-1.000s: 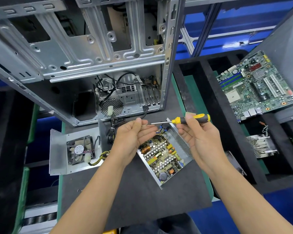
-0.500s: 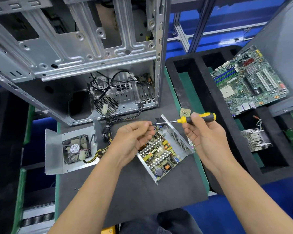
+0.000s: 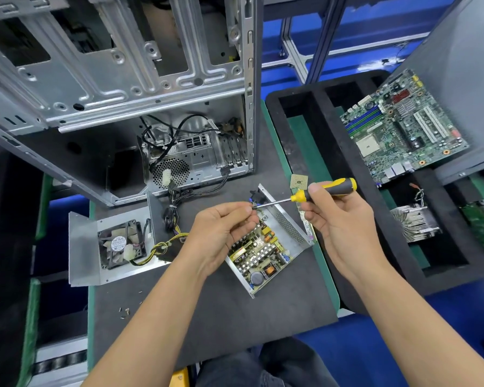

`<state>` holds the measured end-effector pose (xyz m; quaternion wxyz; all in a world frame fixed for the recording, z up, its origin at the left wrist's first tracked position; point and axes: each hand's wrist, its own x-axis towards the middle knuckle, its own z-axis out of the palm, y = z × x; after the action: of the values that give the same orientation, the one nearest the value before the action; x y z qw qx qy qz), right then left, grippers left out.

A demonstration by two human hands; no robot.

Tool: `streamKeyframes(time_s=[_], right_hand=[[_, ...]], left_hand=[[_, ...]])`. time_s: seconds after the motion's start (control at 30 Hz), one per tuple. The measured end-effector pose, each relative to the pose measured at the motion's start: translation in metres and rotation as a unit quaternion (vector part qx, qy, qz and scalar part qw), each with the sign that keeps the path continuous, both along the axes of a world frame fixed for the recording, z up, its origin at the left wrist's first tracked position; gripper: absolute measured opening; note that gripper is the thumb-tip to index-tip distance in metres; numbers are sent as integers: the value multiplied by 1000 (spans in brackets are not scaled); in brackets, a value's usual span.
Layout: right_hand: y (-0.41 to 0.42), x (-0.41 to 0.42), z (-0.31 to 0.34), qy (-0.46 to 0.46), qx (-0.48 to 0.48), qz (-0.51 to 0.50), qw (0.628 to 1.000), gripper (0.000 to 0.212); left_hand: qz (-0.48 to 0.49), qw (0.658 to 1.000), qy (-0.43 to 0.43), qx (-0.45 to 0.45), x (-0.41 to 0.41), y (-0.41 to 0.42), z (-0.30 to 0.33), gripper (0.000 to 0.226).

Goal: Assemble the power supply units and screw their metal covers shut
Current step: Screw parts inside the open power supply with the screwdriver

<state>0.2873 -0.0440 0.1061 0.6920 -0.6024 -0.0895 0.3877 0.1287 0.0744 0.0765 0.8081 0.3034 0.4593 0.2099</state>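
The right hand [image 3: 344,216] holds the yellow screwdriver [image 3: 308,194] lying sideways, its tip pointing left to the left hand [image 3: 224,233], whose fingers pinch something tiny at the tip, just above the open power supply [image 3: 266,247] on the bench [image 3: 196,308]

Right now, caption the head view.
Right hand holds screwdriver, left hand at its tip, over open power supply.
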Motion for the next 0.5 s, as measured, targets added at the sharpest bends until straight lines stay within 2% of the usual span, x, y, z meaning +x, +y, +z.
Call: streamKeyframes(time_s=[0.13, 0.37, 0.5], right_hand=[[-3, -1, 2, -17, -5, 27, 999, 18], [-13, -2, 2, -32, 0, 50, 998, 10], [-23, 0, 3, -30, 7, 46, 998, 19]], left_hand=[[-11, 1000, 2, 2, -1, -4, 0, 17], [-28, 999, 11, 13, 1, -15, -1, 20], [-41, 999, 9, 10, 2, -24, 0, 17]])
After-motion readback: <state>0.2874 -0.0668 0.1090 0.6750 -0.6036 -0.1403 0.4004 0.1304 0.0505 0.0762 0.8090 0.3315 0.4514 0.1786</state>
